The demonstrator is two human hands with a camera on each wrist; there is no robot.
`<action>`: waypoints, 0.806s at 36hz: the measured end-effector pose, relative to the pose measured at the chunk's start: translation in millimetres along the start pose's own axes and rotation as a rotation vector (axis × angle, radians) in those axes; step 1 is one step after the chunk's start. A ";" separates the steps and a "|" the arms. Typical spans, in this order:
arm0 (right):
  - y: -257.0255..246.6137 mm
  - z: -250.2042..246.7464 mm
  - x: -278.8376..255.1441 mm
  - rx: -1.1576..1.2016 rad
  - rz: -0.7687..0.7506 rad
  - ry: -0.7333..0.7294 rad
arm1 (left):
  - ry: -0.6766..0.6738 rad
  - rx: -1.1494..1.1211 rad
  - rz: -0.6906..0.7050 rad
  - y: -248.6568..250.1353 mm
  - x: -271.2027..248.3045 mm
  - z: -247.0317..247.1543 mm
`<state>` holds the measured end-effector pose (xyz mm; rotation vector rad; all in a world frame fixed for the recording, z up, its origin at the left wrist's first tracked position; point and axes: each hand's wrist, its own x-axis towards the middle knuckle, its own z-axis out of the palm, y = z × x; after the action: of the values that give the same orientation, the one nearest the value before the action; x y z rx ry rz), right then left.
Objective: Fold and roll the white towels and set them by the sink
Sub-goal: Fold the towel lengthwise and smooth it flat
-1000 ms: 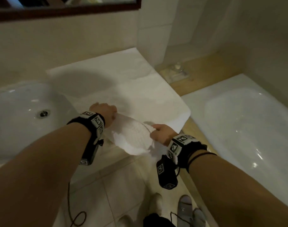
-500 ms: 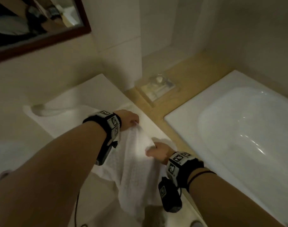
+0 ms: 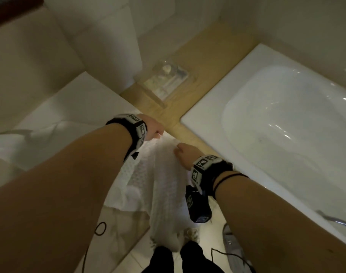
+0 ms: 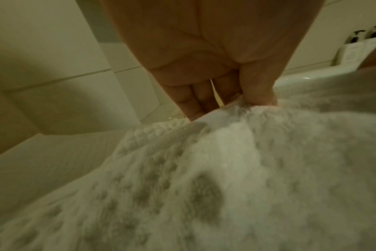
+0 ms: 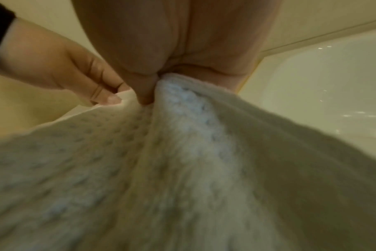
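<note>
A white textured towel [image 3: 164, 186] hangs down from both hands over the counter's front edge toward the floor. My left hand [image 3: 155, 129] pinches its top edge [image 4: 243, 108] between thumb and fingers. My right hand [image 3: 183, 152] grips the top edge a short way to the right, with the cloth [image 5: 182, 105] bunched between thumb and fingers. In the right wrist view the left hand [image 5: 75, 76] shows close beside it. Another white towel [image 3: 30, 138] lies spread on the white counter [image 3: 79, 99] at the left. The sink is out of view.
A white bathtub [image 3: 276, 125] fills the right side, with a wooden ledge [image 3: 197, 75] behind it holding a clear tray [image 3: 168, 79] of toiletries. Dispenser bottles [image 4: 365, 45] stand by the tub. A tiled wall corner [image 3: 109, 46] rises behind the counter. My feet and cables are on the floor below.
Both hands have lifted the towel off the counter and moved right, toward the tub ledge. The towel now hangs lengthwise from them, and the hands have come closer together. The sink has left the view.
</note>
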<state>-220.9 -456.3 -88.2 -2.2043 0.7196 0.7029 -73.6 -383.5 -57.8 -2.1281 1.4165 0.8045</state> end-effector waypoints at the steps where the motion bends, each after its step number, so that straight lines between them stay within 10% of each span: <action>1: 2.3 0.2 0.4 0.023 0.009 0.015 | -0.009 0.015 0.008 0.5 2.0 -1.0; 29: 24.9 -0.9 -0.8 -0.246 0.111 -0.021 | 0.187 -0.139 -0.142 -8.7 10.8 11.2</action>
<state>-237.7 -471.7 -98.3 -2.3882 0.7853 0.9111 -64.7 -380.1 -72.9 -2.4335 1.3137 0.6824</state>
